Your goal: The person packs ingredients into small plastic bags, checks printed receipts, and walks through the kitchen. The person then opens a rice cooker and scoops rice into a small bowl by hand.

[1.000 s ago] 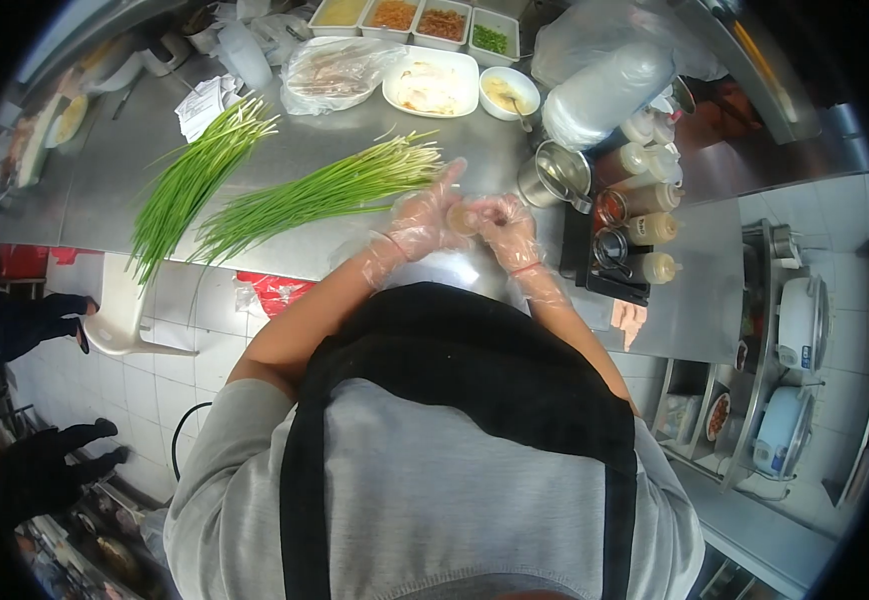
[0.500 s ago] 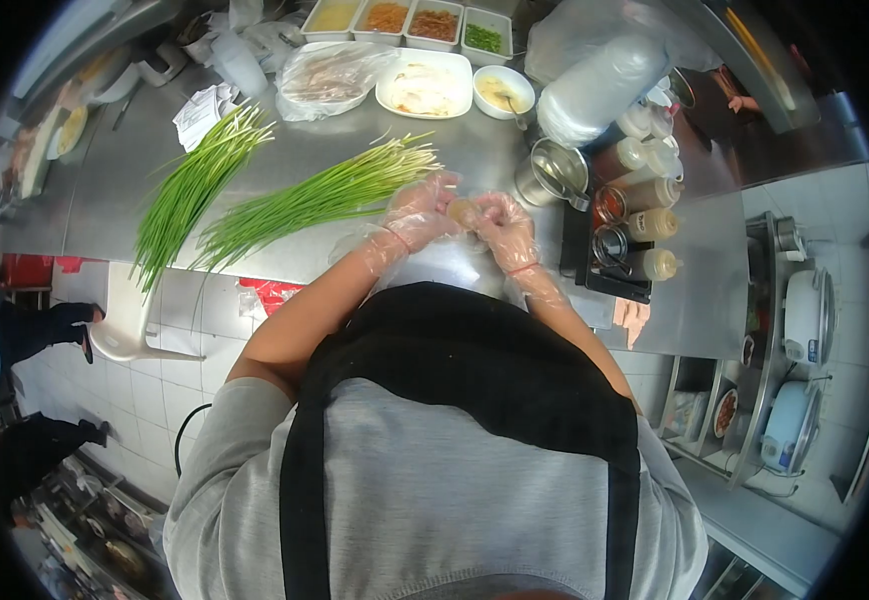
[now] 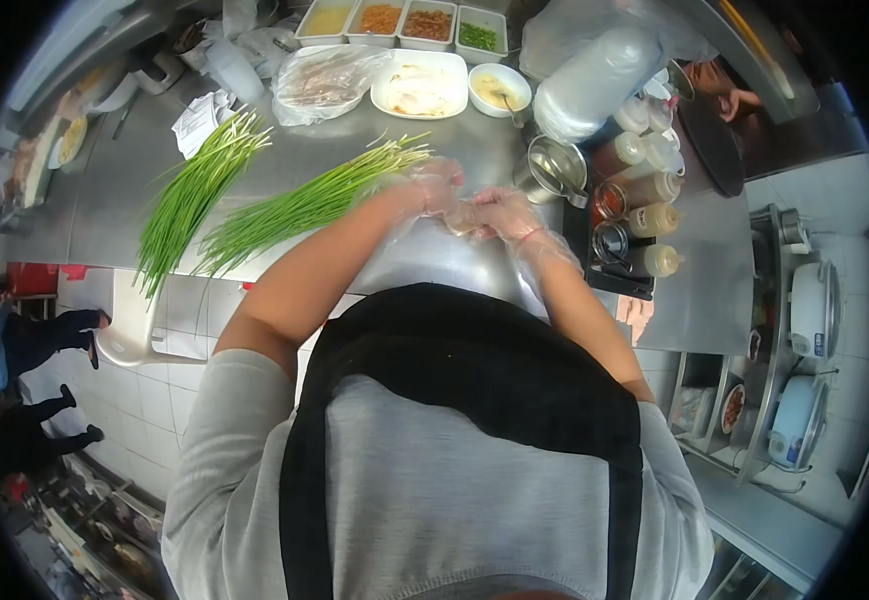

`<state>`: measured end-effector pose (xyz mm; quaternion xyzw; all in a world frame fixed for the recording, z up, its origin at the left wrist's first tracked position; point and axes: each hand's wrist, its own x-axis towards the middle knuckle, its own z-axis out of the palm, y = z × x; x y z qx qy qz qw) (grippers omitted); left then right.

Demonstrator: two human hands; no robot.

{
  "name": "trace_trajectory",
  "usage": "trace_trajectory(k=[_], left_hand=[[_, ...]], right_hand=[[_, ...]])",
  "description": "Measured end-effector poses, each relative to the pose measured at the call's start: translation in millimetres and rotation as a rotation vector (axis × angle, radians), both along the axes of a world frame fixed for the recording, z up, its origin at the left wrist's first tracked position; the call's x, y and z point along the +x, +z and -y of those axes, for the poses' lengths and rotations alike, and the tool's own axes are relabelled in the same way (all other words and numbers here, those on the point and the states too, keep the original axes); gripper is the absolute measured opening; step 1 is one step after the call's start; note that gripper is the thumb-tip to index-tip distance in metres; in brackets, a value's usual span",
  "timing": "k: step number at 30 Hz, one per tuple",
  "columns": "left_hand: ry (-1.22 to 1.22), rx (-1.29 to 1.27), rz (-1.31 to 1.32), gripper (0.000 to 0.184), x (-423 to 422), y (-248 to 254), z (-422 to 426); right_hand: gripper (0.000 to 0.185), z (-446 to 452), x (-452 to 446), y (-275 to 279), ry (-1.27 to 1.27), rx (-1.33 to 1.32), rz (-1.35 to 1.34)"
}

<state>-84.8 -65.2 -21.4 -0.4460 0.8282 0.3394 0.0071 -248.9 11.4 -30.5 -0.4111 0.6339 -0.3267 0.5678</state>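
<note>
Left hand [image 3: 437, 187], right hand [image 3: 511, 215] at small pale item [image 3: 464, 218]; fingers' grip, I can't tell. Green stalks [image 3: 305, 207] whole; I judge work unfinished.

Green-and-white stalks [image 3: 320, 195], black apron [image 3: 455, 350] (plain), grey shirt [image 3: 465, 480]

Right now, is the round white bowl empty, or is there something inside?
Not empty: the round white bowl holds yellowish food and a spoon.
</note>
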Motion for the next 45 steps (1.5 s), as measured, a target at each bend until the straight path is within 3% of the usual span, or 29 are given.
trace_trajectory(k=[2,5,14,18,21,23,25,27,30,32,33,36,37,40,44,45], left_hand=[[-0.046,0.013,0.115,0.061,-6,16,0],[0.023,0.207,-0.015,0.059,-6,13,4],[0.023,0.211,-0.076,0.063,0,24,-6],[-0.1,-0.049,-0.01,0.07,2,19,-11],[-0.115,-0.234,-0.029,0.073,-1,35,-6],[-0.139,-0.367,-0.053,0.074,-8,64,17],[-0.1,-0.667,-0.4,0.064,-22,123,24],[-0.203,-1.007,-0.701,0.056,-50,179,29],[-0.478,-1.346,-0.556,0.051,-97,199,79],[-0.343,-0.783,-0.38,0.039,-99,241,58],[-0.27,-0.505,-0.285,0.033,-99,256,50],[-0.472,-1.146,-0.238,0.024,-111,237,88],[-0.421,-0.813,-0.554,0.027,-116,234,94],[-0.27,-0.662,-0.539,0.028,-119,238,86],[-0.13,-0.228,-0.903,0.022,-129,232,91],[0.019,-0.053,-0.92,0.025,-128,242,84]], right_hand=[[0.022,2,2,6,0.022,0.004,-0.054],[0.022,6,1,6,0.047,0.011,-0.071],[0.019,5,2,0,0.042,-0.012,-0.048],[0.027,7,-2,-6,0.08,0.023,-0.062],[0.039,-9,-2,6,0.061,-0.101,-0.102],[0.044,-23,0,18,-0.022,-0.233,-0.236],[0.048,-37,0,24,-0.055,-0.405,-0.398],[0.046,-47,0,40,-0.022,-0.499,-0.388],[0.042,-61,0,86,0.033,-0.716,-0.46],[0.042,-63,-9,97,0.064,-0.861,-0.478],[0.038,-64,-13,109,0.044,-0.795,-0.457],[0.039,-48,-33,120,0.044,-1.03,-0.847],[0.045,-41,-37,119,0.039,-0.941,-0.836],[0.052,-21,-45,119,0.084,-0.839,-1.017],[0.055,-9,-45,126,0.078,-0.799,-1.196],[0.055,-8,-44,127,0.068,-0.782,-1.219]])
